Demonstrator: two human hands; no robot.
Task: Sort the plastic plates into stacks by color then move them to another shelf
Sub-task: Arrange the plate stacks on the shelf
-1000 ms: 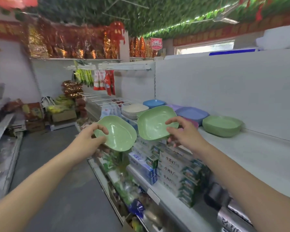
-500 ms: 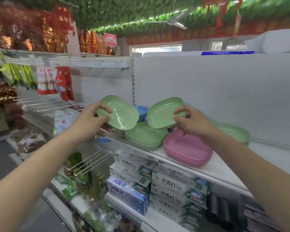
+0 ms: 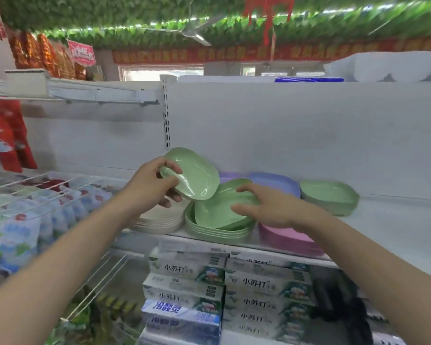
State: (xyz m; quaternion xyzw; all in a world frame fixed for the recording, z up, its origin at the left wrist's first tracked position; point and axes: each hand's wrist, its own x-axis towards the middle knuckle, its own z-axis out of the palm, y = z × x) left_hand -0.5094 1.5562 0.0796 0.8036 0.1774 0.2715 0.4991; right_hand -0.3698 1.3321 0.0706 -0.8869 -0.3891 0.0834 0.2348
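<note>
Head: pale-green glossy squarish plate (image 3: 193,174), tilted, in left hand (image 3: 151,189).

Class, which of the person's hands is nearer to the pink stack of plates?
Right. The right hand hovers just above the pink stack; the left hand is farther left, holding a green plate.

Bright, even daylight fills the scene; a far window (image 3: 159,74) blows out white. Shadows are soft and faint. Glare streaks the green plate (image 3: 194,174). Motion blur smears the left goods and ceiling foliage (image 3: 135,16); wide-angle distortion bends edges.
</note>
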